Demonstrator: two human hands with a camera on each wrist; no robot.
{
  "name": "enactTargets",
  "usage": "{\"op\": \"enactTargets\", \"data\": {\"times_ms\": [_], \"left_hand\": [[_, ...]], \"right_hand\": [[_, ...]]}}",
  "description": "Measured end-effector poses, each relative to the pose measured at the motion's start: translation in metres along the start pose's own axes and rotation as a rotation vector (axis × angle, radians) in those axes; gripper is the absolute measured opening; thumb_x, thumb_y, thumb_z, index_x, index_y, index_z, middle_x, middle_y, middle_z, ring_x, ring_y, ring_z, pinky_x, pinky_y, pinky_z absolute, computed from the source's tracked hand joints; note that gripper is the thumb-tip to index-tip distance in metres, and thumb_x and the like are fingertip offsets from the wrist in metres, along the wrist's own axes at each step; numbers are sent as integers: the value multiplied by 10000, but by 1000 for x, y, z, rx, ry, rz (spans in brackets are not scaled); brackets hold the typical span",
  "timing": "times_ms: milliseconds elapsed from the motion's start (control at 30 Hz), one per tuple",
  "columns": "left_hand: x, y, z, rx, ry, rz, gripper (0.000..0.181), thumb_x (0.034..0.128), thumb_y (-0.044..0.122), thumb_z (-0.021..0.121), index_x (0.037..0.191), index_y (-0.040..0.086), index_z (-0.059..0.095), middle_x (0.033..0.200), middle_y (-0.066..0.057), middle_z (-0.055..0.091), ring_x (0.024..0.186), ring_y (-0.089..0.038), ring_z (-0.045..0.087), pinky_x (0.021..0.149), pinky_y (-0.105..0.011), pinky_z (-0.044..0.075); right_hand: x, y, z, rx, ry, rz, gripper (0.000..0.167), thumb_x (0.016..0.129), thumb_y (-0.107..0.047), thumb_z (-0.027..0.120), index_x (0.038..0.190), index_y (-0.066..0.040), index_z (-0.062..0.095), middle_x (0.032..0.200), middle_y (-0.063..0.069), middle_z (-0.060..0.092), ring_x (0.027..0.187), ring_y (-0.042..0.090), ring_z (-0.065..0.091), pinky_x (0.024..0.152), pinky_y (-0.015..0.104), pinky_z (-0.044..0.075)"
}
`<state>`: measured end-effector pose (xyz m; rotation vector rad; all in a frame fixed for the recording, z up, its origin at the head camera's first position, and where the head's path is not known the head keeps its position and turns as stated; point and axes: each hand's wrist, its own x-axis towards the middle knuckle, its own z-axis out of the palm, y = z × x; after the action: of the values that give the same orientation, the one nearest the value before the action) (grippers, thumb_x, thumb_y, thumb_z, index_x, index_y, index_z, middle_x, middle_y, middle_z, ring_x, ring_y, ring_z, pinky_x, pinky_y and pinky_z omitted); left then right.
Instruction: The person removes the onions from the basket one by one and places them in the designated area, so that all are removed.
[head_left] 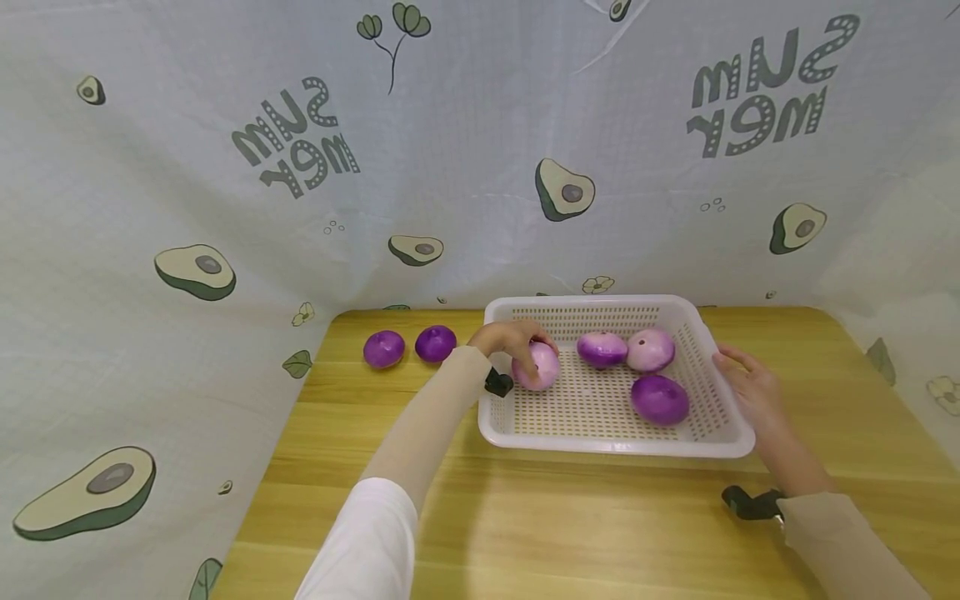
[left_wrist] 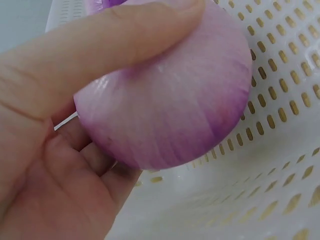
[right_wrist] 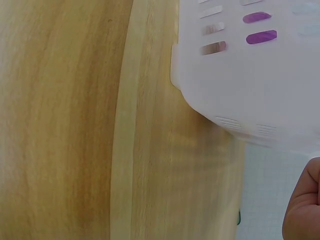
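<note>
In the head view my left hand [head_left: 510,340] grips a pale purple onion [head_left: 542,367] at the left end of a white perforated basket [head_left: 585,447]. The left wrist view shows the thumb across the top of this onion [left_wrist: 170,110] and fingers beneath it. My right hand [head_left: 753,392] holds the basket's right rim; only a curled part of that hand [right_wrist: 304,205] shows in the right wrist view. Further right inside the basket lie a two-toned onion [head_left: 602,350], a pale onion [head_left: 651,350] and a deep purple onion [head_left: 660,400].
On the wooden table [head_left: 360,442], left of the basket, are two dark purple onions, one nearer the edge [head_left: 384,349] and one beside it [head_left: 436,343]. A white cloth [head_left: 480,125] with avocado prints hangs behind the table and along its sides.
</note>
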<state>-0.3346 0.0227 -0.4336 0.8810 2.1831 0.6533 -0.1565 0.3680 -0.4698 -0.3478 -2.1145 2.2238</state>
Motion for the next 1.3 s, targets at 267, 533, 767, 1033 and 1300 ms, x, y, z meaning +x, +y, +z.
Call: {"op": "enactTargets", "data": {"times_ms": [267,533,767,1033,1300], "left_hand": [[-6,5,-1,-44,9,24,600,703,51,887,1258,84,661,1238,-68,627,1061,-158,577,888,-198,488],[-10,17,-4,-93,18,75,597,717,73,879,1267,74,645,1206,-50,644,1054,-160,592,869,-217,511],[-15,28,-6,-125,50,176,599,725,43,870,1281,67,647,1204,-45,660,1056,-148,594,878,-216,511],[-24,38,-8,-184,139,253,643,729,77,896,1313,104,629,1258,-26,616,1075,-161,581,878,-237,524],[-36,48,-8,-249,215,257,690,710,93,914,1333,156,625,1231,-3,607,1031,-151,608,860,-239,532]], "right_hand": [[-1,-1,4,12,3,37,176,1017,-341,574,1190,-366,552,865,-137,711,740,63,700,605,256,586],[2,2,4,55,7,23,130,1025,-299,572,1135,-368,571,852,-133,713,729,58,698,599,240,581],[2,3,3,58,11,30,135,1014,-318,586,1136,-375,574,864,-136,713,738,56,698,605,240,581],[2,3,2,140,-16,3,147,1024,-264,578,1153,-333,586,882,-106,727,752,72,708,612,245,586],[3,4,-2,99,-24,-17,148,1029,-278,565,1158,-349,581,881,-108,724,748,72,708,604,250,586]]}}
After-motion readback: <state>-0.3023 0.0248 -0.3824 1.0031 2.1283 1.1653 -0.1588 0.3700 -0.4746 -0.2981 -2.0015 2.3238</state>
